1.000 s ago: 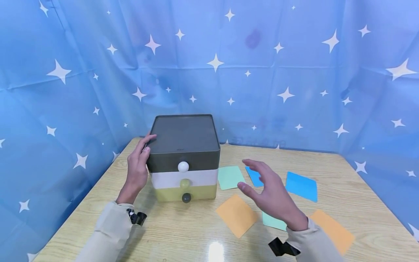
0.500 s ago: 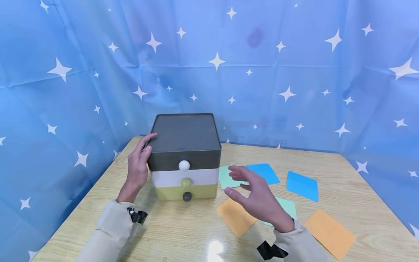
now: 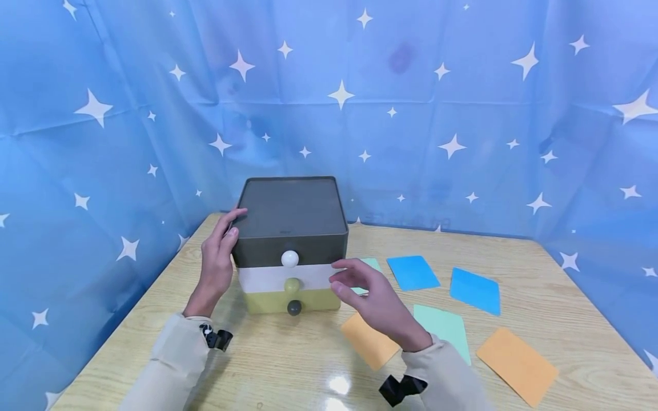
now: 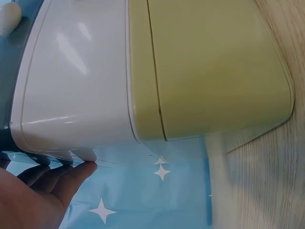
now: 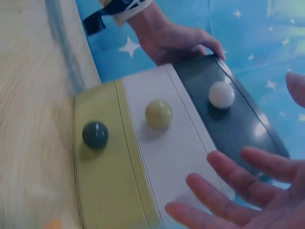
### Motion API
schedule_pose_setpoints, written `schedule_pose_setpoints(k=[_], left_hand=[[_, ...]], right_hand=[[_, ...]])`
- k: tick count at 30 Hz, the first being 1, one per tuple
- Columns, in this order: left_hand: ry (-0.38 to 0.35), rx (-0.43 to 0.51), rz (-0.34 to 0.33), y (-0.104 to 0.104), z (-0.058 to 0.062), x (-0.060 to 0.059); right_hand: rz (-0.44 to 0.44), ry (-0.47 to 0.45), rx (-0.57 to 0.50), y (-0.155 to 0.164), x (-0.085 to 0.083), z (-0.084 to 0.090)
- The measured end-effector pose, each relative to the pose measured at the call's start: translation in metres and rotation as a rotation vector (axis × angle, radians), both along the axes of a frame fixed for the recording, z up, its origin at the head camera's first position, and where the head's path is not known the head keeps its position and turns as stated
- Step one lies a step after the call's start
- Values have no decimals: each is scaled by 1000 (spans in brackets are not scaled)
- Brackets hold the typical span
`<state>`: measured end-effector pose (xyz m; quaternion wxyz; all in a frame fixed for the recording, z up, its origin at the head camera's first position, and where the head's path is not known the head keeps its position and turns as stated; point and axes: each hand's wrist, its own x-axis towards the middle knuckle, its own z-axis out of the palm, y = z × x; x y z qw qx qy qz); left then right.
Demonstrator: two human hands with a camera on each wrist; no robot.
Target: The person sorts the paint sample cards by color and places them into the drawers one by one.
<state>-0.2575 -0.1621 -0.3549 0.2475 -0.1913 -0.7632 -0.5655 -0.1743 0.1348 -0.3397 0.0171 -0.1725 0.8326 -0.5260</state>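
A three-tier drawer box (image 3: 293, 208) stands on the table, dark grey on top, white in the middle and olive green below. Its front has a white knob (image 3: 290, 258), an olive knob (image 3: 292, 285) and a dark knob (image 3: 294, 307). My left hand (image 3: 214, 262) rests against the box's left side, fingertips at the upper edge; the left wrist view shows the fingers (image 4: 76, 179) touching the side wall. My right hand (image 3: 382, 302) hovers by the box's front right corner, holding nothing. Its spread fingers (image 5: 228, 179) appear before the drawer fronts in the right wrist view.
To the right of the box lie flat paper squares: two blue (image 3: 413, 272), two orange (image 3: 517, 365) and two mint green (image 3: 444, 330). My right hand partly covers some of them. A blue star-patterned curtain (image 3: 390, 131) hangs along the back and sides of the wooden table (image 3: 288, 365).
My right hand has moved left, from above the papers to beside the box's front right corner. The left hand has stayed against the box.
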Motion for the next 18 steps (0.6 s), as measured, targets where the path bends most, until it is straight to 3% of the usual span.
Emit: schedule_pose_setpoints(k=[13, 18], left_hand=[[-28, 33, -18, 1, 0, 1], [-22, 37, -33, 1, 0, 1]], right_hand=[[154, -220, -297, -32, -13, 0], [158, -321, -418, -41, -20, 1]])
